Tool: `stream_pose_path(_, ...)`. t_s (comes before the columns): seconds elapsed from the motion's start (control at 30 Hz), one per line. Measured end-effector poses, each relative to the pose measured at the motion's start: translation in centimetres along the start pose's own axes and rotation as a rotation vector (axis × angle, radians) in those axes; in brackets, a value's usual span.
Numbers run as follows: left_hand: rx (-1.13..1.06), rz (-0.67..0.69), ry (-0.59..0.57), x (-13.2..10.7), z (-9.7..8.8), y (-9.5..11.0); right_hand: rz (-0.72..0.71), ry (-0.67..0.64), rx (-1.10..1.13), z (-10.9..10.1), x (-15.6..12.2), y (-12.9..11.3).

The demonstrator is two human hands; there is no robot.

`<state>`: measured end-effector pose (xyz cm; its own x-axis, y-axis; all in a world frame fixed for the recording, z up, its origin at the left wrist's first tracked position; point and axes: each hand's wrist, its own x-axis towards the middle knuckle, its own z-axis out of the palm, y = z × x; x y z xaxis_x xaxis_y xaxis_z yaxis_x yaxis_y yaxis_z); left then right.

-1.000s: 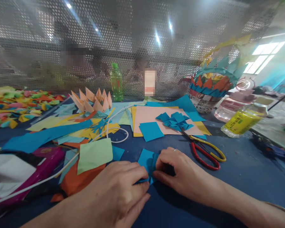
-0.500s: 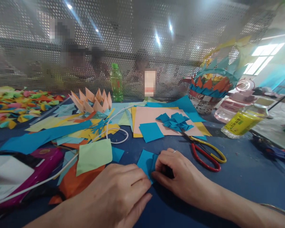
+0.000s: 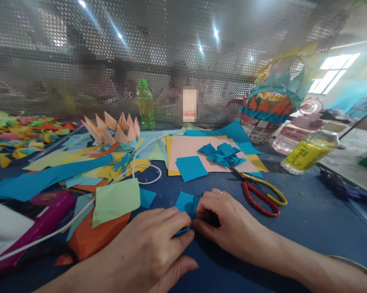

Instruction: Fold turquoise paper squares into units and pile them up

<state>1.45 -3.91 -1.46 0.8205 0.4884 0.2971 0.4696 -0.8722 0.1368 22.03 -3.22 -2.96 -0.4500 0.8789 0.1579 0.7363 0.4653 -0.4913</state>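
Note:
A small piece of blue paper (image 3: 185, 202), partly folded, lies on the dark blue table between my hands. My left hand (image 3: 155, 238) bears on its lower left edge, with a bit of blue showing between the fingers and the thumb held apart. On the right side of the paper, my right hand (image 3: 218, 215) is closed in a pinch over a folded edge. My fingers hide much of the fold. Just beyond lie a flat blue square (image 3: 191, 168) and several small folded blue pieces (image 3: 224, 154), on a pale pink sheet (image 3: 183, 146).
Scissors (image 3: 264, 197) with red and yellow handles lie to the right. Bottles, including a yellow-labelled one (image 3: 308, 152), and a paper-trimmed basket (image 3: 259, 126) stand behind. Left are a purple glue gun-like tool (image 3: 53, 211), a white cord (image 3: 160, 171), paper scraps and a peach folded-paper ring (image 3: 110, 126).
The view has shifted slightly. My left fingers have moved a little on the paper, and a blue edge now shows between them. My right hand keeps its pinch.

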Motion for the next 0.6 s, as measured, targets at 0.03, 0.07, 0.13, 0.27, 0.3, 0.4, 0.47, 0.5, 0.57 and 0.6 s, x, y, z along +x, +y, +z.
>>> stream_pose_path(0.03, 0.011, 0.002, 0.006, 0.0, 0.0, 0.1, 0.000, -0.003, 0.002, 0.0, 0.0, 0.0)
stream_pose_path(0.07, 0.022, -0.001, 0.009, 0.0, 0.0, 0.2, 0.004, -0.008, 0.007, 0.0, 0.0, 0.0)
stream_pose_path(0.13, 0.035, 0.002, 0.020, 0.0, -0.1, 0.4, 0.026, -0.014, 0.021, 0.0, 0.0, 0.1)
stream_pose_path(0.27, 0.052, 0.020, 0.032, -0.2, 0.0, 0.5, 0.051, -0.042, 0.079, -0.3, -0.2, 0.6)
stream_pose_path(0.3, 0.056, 0.020, 0.034, -0.3, 0.1, 0.5, 0.044, -0.053, 0.094, -0.5, -0.3, 0.8)
stream_pose_path(0.4, 0.059, 0.022, 0.027, -0.4, 0.1, 0.5, 0.022, -0.085, 0.125, -1.1, -0.2, 1.2)
stream_pose_path(0.47, 0.063, 0.028, 0.023, -0.3, 0.0, 0.5, 0.011, -0.110, 0.134, -1.4, -0.2, 1.2)
stream_pose_path(0.5, 0.067, 0.028, 0.028, -0.2, 0.0, 0.5, 0.008, -0.122, 0.138, -1.5, -0.1, 1.2)
stream_pose_path(0.57, 0.071, 0.036, 0.036, 0.0, -0.1, 0.5, 0.018, -0.124, 0.132, -1.4, -0.1, 0.9)
stream_pose_path(0.6, 0.067, 0.041, 0.041, 0.1, -0.1, 0.5, 0.031, -0.116, 0.122, -1.3, -0.1, 0.8)
